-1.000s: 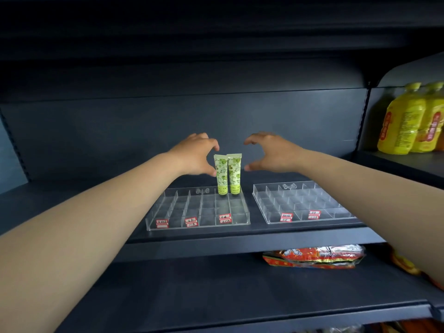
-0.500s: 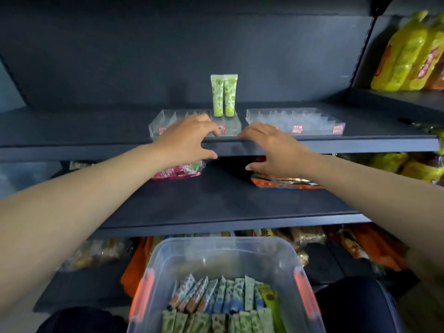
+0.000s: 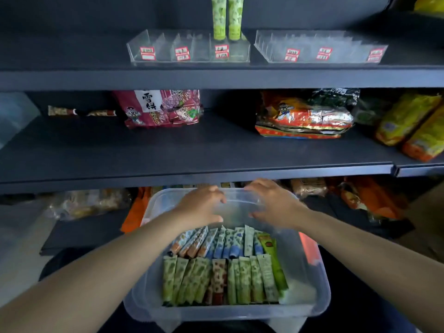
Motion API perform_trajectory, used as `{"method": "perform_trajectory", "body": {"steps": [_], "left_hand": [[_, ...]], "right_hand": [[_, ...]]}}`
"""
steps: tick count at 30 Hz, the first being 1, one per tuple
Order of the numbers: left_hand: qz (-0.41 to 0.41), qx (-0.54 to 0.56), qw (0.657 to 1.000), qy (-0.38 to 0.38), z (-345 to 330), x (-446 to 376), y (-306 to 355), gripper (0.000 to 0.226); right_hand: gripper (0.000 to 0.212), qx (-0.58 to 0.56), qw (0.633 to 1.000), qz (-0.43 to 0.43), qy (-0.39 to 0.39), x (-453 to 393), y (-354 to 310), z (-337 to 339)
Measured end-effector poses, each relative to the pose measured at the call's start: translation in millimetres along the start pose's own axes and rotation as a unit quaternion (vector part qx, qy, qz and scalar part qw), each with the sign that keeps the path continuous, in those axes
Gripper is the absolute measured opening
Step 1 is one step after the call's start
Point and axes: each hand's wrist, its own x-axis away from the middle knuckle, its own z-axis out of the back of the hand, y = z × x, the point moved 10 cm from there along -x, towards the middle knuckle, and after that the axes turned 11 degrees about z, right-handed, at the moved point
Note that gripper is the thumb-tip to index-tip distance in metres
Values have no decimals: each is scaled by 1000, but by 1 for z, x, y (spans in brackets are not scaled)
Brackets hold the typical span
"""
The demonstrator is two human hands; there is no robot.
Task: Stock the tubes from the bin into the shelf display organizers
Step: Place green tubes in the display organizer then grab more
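Two hands reach over the far end of the clear bin — the left hand and the right hand both hold nothing, fingers loosely bent and spread above its far rim. The tubes lie packed in two rows inside the bin (mostly green, some blue and orange). On the top shelf, two green tubes stand upright in the left organizer; the right organizer sits just beside it.

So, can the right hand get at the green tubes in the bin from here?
Probably yes: the right hand hovers empty over the open bin, and the green tubes lie uncovered just below, nothing between.
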Motion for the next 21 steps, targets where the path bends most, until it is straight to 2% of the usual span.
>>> {"method": "perform_trajectory", "body": {"steps": [10,15,21], "left_hand": [[45,33,990,-133,-138,-8,-19,44],[45,33,985,-161,-181,-10,-19,44],[65,31,978,-197,-212,-14,-24,39]], "right_hand": [[63,-177,969,-164,-63,43,54,-117],[63,-167,952,-142,-214,49,43,-179],[50,-163,954,-103,-231,36,35,-203]]}}
